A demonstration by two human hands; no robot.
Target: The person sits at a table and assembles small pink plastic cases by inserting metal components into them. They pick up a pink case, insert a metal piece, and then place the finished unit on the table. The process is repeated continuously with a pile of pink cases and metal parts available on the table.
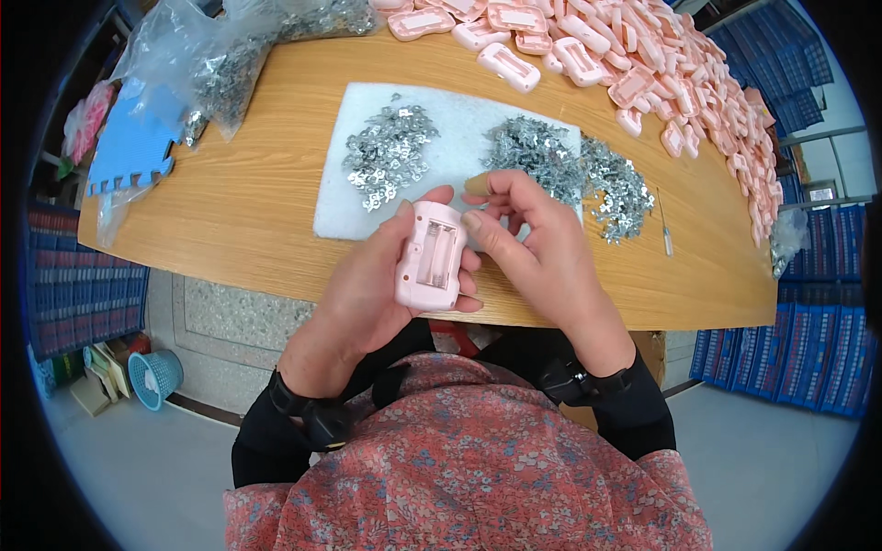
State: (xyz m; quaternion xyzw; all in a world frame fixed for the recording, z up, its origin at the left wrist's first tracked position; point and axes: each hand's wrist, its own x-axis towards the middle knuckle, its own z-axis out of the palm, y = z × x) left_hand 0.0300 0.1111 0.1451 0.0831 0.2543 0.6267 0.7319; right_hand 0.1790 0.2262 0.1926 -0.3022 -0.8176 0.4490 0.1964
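Recorder: State the hands and the workpiece.

Inspector: Left hand (377, 262): closed around a pale pink plastic housing (412, 266), held at the centre of the frame, thumb along its left side, fingertips showing at its right. The open battery compartment (438, 262) faces up. Right hand (542, 243): half curled just beside the housing's upper right, thumb and forefinger parted, a tan cover on the forefinger tip. No piece made out between them; whether something small is tucked behind, I cannot tell.

Recorder: Step in hand?

Inspector: In my judgement, close hand work at the battery compartment, where something metallic shows near the top end. The next move calls for a steady left hold and a fine right pinch.

Recorder: The surface?

Inspector: Wood-grain surface (248, 211). Upper left: a blue foam mat (138, 138) with a toothed edge, and a clear plastic bag (175, 46). Centre: a white foam sheet (459, 129) bearing a left pile (390, 151) and a right pile (533, 151) of small metal pieces. Right of centre: a third pile (617, 188), then a slim screwdriver (666, 234). Upper right: a heap of pink housings (652, 73).

Recorder: The room?

Inspector: Far left, blue racking (78, 275); lower left, a light blue basket (156, 378); far right, further racking (781, 358).
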